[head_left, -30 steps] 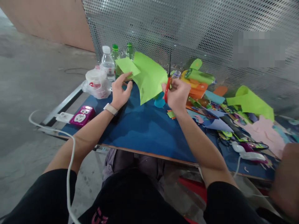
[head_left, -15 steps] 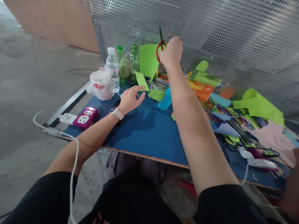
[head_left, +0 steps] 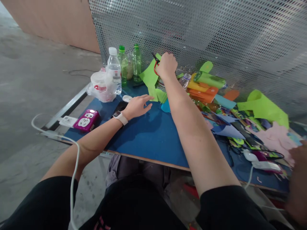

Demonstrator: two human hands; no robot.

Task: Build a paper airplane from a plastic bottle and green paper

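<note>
My right hand (head_left: 168,65) is closed on scissors (head_left: 156,65) with red handles and dark blades, held above the back of the table. The blades point up and left. Just behind and below them is green paper (head_left: 149,76), a strip of which hangs toward the front. My left hand (head_left: 137,106) is open, thumb apart from the stretched fingers. Its fingertips lie at the lower end of that strip; whether they touch it I cannot tell. Blue paper (head_left: 165,106) and folded green paper (head_left: 161,95) lie between the hands, partly behind my right forearm.
At the back left stand a water bottle (head_left: 114,70), green bottles (head_left: 137,62) and a bagged white tub (head_left: 102,86). A purple power socket (head_left: 86,120) sits near the left edge. Paper scraps (head_left: 227,127) cover the right side. Another person's hand (head_left: 298,159) is at far right.
My right hand has come down and slightly left with the scissors. The green paper behind it has sunk and tilted. My left hand has shifted slightly right and down.
</note>
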